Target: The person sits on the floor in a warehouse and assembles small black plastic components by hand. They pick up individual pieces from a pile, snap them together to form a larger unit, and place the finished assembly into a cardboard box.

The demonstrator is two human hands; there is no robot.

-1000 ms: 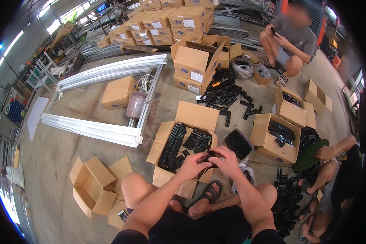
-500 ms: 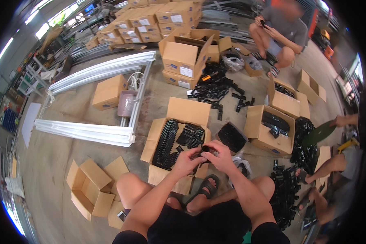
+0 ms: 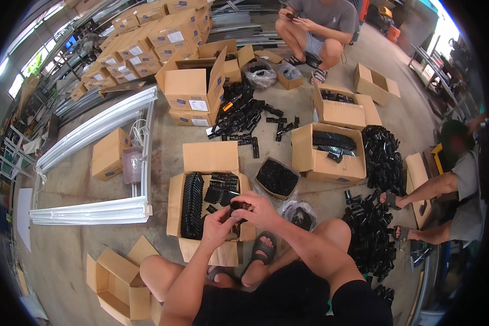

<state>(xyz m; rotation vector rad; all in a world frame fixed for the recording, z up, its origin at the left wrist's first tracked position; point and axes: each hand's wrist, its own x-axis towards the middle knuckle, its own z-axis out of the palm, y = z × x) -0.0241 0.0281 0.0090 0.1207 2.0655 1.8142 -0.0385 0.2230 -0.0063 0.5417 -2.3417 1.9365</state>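
Observation:
My left hand (image 3: 217,227) and my right hand (image 3: 258,210) meet over the near right corner of an open cardboard box (image 3: 175,217). Between them they grip a small dark part (image 3: 238,206) with a rounded end; my fingers cover much of it. Inside the box, a long row of black parts (image 3: 192,204) stands stacked along the left side. More black parts (image 3: 223,187) lie in rows to its right. Just beyond my right hand is a lined container (image 3: 277,177) filled with small black pieces.
Loose black parts are heaped at far centre (image 3: 242,117) and on my right (image 3: 367,231). Another box of parts (image 3: 331,173) stands beyond. White metal rails (image 3: 92,211) lie on the left. A co-worker (image 3: 323,24) squats at the back; another person (image 3: 462,187) sits at right.
The whole view has swung to the right, so the scene sits further left. My hands still hold the dark part together over the box. The person at right has lowered the green hat.

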